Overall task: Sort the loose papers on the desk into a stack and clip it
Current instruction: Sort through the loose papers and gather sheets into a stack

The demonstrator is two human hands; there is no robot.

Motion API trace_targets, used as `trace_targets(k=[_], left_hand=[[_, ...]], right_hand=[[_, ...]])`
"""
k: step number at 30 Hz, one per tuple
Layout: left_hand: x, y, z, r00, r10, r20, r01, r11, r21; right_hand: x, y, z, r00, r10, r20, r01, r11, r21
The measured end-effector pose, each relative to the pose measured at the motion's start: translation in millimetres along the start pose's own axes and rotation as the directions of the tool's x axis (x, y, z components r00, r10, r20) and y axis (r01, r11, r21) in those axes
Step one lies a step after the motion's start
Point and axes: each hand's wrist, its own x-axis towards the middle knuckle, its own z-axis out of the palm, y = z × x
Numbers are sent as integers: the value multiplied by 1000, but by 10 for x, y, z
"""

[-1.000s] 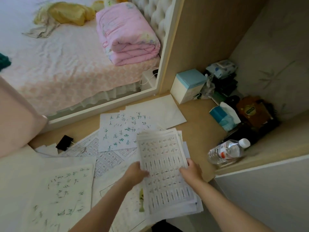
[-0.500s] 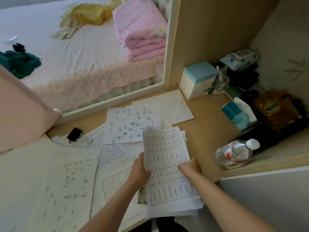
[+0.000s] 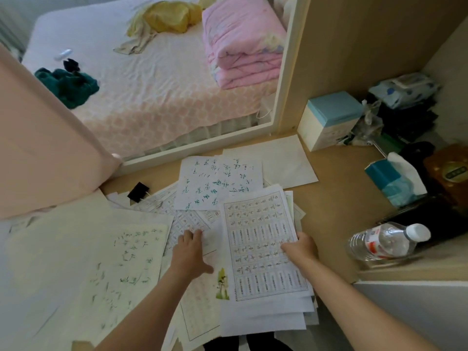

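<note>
both bare forearms coming in from the near edge, left hand (image 3: pixel 191 252) palm down, fingers stretched out flat, thumb sticking out to the right, right hand (image 3: pixel 301 248) pinching the paper stack (image 3: pixel 260 239) at its right edge

My left grip (image 3: pixel 188 252), right grip (image 3: pixel 302 249): bare. Left forearm (image 3: pixel 152 307), right forearm (image 3: pixel 354 300) bare to frame edge. Dark garment (image 3: pixel 253 343) at bottom edge, type unclear.
</note>
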Motion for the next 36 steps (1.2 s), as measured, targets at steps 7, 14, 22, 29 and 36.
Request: trace_targets(k=[7,14,22,29,36], left_hand=[[138,2,-177,993,84,81,-78,994,-83],[98,-421,-464,979,-201,-25,153,817,-556],[-190,-916,-252,941,-326,85,274,592,-758],[-290,-863,-226,879,-110,464,462,437,-772],[-153,-939,-284,909,-145,392,405,538,-740]], right_hand=[[-2,-92,-8,999,-42,0,42,999,2],[46,-200,42,996,75,47,-80,991,105],[-125,-426,459,987,70,143,-87,990,115],[-300,-444,940,979,80,185,-77,997,-25],[-434,-438,1115,967,-50,252,105,972,-209]])
